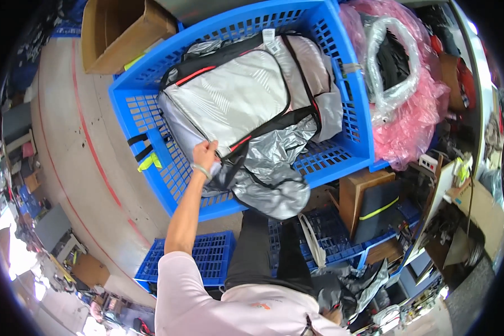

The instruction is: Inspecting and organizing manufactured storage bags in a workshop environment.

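Observation:
A light grey bag (235,92) with black trim, red piping and a pale leaf pattern lies flat in a large blue plastic crate (355,78). My left hand (205,155) is closed on the bag's near left corner, fingers pinched at its edge. Beside that hand, crumpled silver-lined fabric (274,185) spills over the crate's near rim. My right hand (335,316) shows only in part low in the view, next to a heap of silver and dark fabric (358,291); its fingers are mostly hidden.
An open cardboard box (126,36) stands beyond the crate's left end. Pink plastic wrap (409,123) and a clear bundle (375,70) sit to the right. A blue slatted crate (207,252) stands by my legs, with a wooden box (355,201) at right.

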Demonstrator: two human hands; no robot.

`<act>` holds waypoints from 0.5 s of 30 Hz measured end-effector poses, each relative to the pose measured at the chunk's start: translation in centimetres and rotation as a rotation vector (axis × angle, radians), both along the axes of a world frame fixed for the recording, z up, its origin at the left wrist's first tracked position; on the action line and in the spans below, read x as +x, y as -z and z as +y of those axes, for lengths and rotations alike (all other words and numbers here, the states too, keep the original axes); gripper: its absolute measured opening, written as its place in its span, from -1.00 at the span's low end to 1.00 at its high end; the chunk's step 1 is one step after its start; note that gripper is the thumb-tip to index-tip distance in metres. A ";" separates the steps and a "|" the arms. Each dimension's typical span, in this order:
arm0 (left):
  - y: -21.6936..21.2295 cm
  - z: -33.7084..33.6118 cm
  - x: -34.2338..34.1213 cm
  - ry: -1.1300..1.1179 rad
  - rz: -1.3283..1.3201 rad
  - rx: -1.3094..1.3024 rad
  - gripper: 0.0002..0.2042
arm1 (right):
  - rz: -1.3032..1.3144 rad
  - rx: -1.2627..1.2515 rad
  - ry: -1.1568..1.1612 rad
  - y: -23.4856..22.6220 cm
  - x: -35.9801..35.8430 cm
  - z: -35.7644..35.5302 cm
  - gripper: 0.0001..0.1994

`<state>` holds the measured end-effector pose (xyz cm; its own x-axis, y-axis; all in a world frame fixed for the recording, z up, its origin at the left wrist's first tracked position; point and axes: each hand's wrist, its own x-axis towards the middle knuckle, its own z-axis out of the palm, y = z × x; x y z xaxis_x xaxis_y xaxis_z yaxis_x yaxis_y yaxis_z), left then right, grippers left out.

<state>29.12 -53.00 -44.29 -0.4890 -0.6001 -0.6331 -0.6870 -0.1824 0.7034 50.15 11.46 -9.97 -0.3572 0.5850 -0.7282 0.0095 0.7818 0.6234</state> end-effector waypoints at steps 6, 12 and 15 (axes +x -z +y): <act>-31.1 8.6 -7.3 -0.174 0.386 0.117 -0.71 | 0.771 -1.287 0.360 -2.7 -26.3 -25.0 -0.74; -49.8 16.8 -10.0 0.051 0.595 0.146 -0.71 | 1.010 -1.709 0.069 -14.2 -31.6 -28.9 -0.51; -53.5 20.4 -10.0 0.175 0.671 0.125 -0.71 | 0.879 -1.637 0.135 -15.3 -29.5 -23.9 -0.51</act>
